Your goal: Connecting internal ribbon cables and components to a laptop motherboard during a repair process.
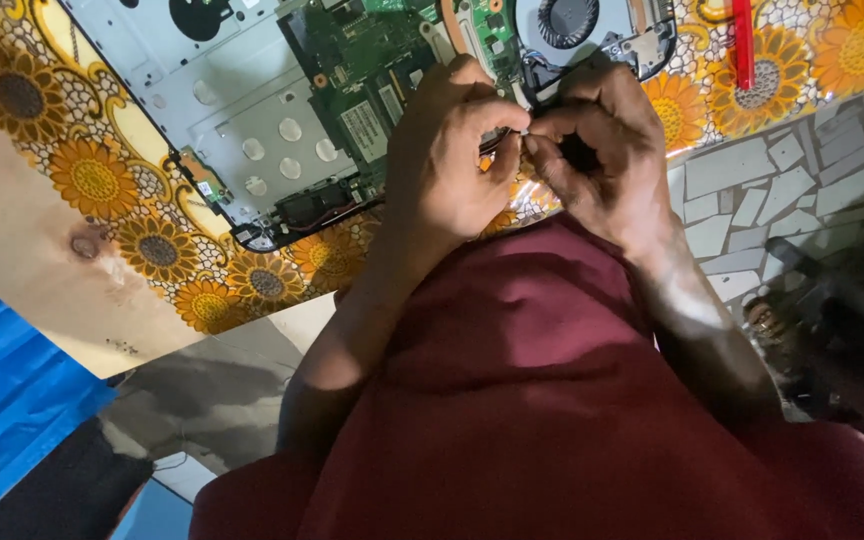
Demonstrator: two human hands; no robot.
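Observation:
An opened laptop base point(242, 120) lies on a sunflower-patterned cloth point(102, 180), showing a green circuit board point(362, 60) and a round cooling fan point(567, 20). My left hand point(447, 160) and my right hand point(602, 150) meet at the laptop's near edge, fingertips pinched together on a small thin part point(520, 132) that is too small to identify. Both hands hide the laptop's edge beneath them. A dark red garment point(532, 400) covers my lap below the hands.
A red pen-like tool point(743, 40) lies on the cloth at the top right. The table's bare wooden edge point(22, 260) shows at left, with blue material point(2, 400) below it. A stone-patterned floor point(752, 200) is at right.

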